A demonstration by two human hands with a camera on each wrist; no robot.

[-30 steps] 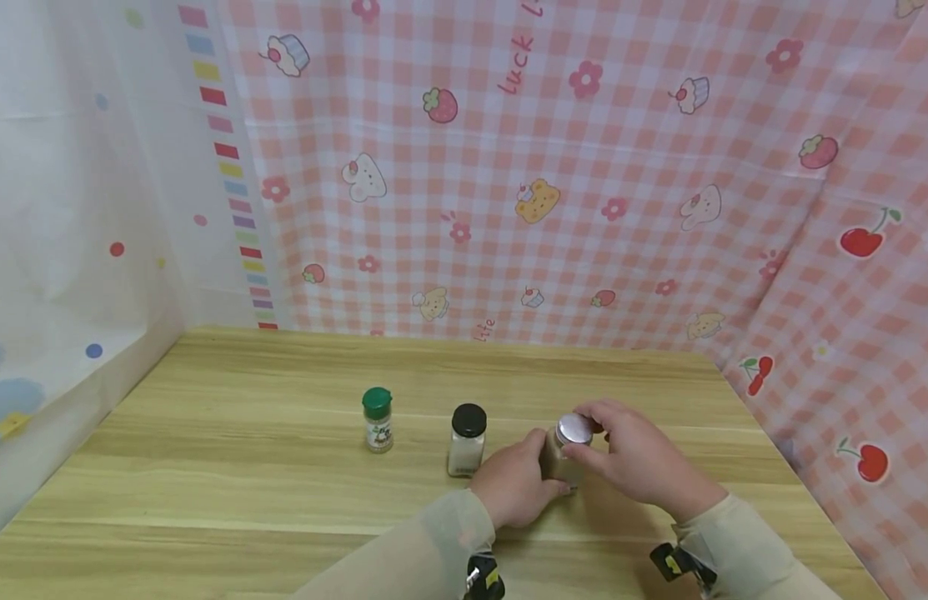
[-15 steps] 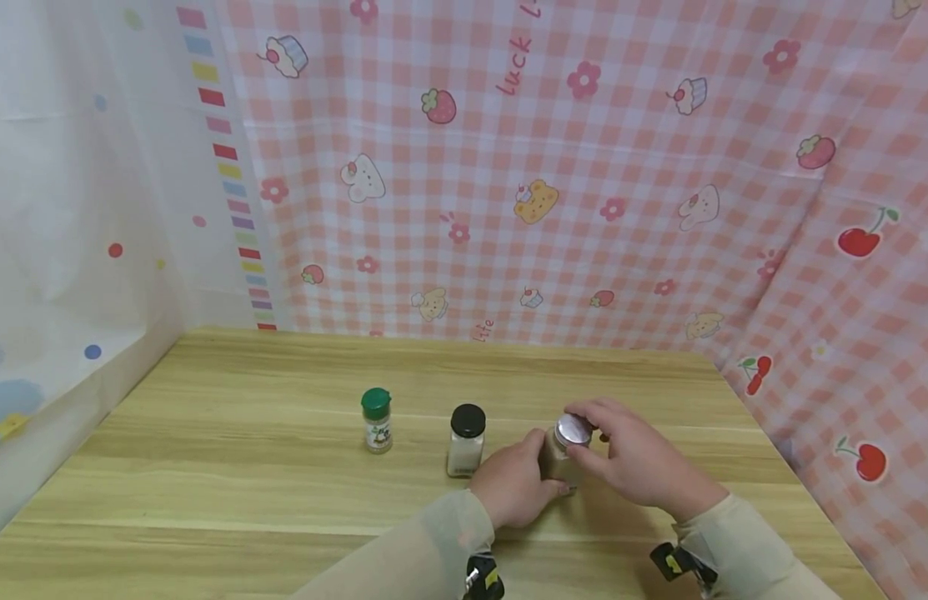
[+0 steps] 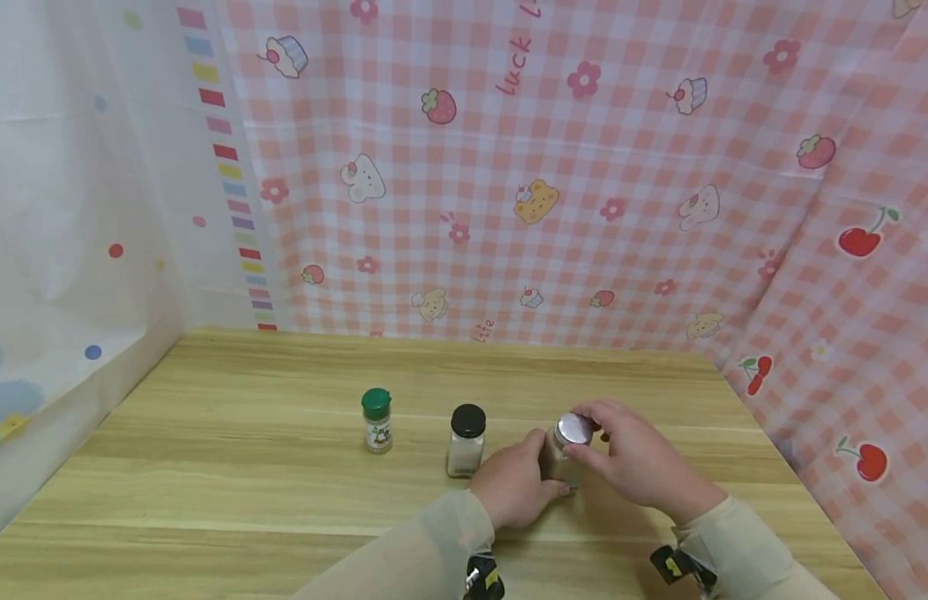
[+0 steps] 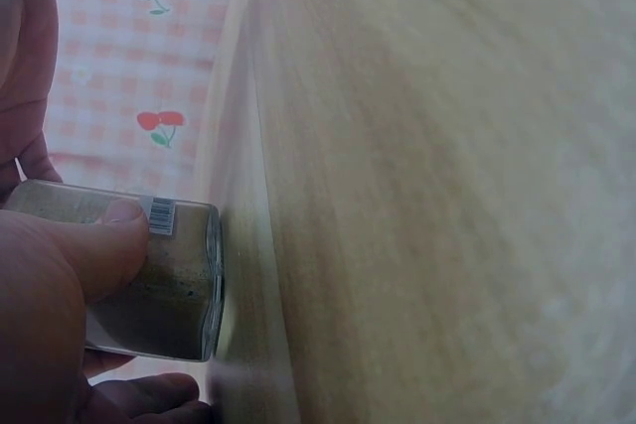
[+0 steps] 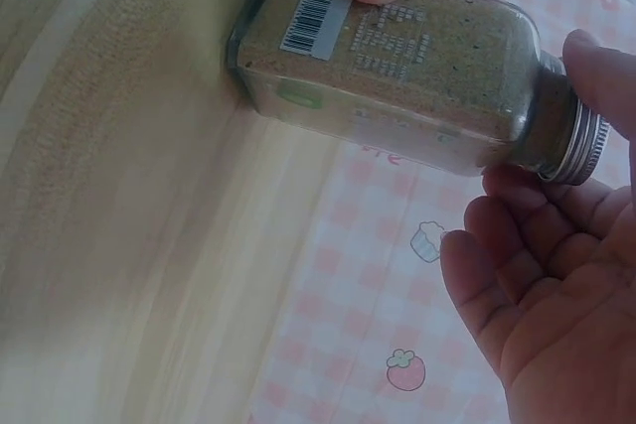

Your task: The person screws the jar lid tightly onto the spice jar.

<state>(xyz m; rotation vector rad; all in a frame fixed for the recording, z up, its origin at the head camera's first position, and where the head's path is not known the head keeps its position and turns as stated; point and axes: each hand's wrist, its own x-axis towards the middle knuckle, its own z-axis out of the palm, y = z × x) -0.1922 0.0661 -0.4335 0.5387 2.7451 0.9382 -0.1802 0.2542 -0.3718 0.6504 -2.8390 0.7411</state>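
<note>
A square glass jar of brown, speckled seasoning powder (image 5: 437,76) stands on the table at the right, with a barcode label (image 5: 316,23) on its side. My left hand (image 3: 512,482) grips the jar's body, the thumb (image 4: 109,245) lying across it beside the barcode. At the top, my right hand (image 3: 644,458) holds the silver screw lid (image 3: 574,429) between thumb and fingers. In the right wrist view the lid sits on the jar's neck, with the thumb against its edge and several fingers curled below it.
Just left of my left hand stands a black-lidded jar (image 3: 466,450) of pale contents. Farther left is a small green-capped shaker bottle (image 3: 378,425). A pink checked cloth (image 3: 464,183) hangs behind the wooden table (image 3: 231,467), and white cloth (image 3: 81,208) hangs at the left.
My right thumb and fingers have shifted slightly around the lid, one way and then back. The left hand, the held jar and the other two containers stay in place.
</note>
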